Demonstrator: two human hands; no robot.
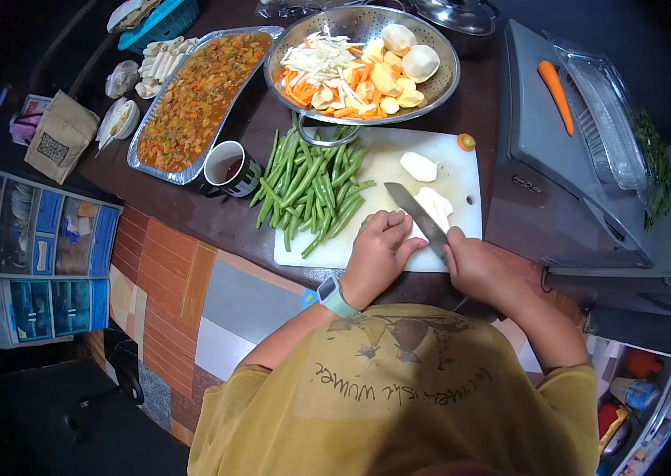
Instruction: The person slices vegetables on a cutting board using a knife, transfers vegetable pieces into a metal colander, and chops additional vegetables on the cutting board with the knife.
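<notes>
My right hand [474, 266] grips a kitchen knife [417, 213], its blade slanting up and left across the white cutting board [383, 190]. Cut pieces of a peeled white root vegetable [440, 205] lie beside and partly under the blade. My left hand [383, 250] is at the board's near side, left of the knife, with fingers curled and thumb close to the blade. Whatever its fingers hold, if anything, is hidden. Another white vegetable piece [419, 166] sits farther up the board. A heap of green beans [308, 186] covers the board's left part.
A steel colander [450, 79] with cut carrots, white strips and peeled roots stands behind the board. Left are a mug [228, 166] and a foil tray [133, 151] of stew. A carrot end [465, 142] rests at the corner; a whole carrot [556, 95] lies on the grey appliance [534, 143].
</notes>
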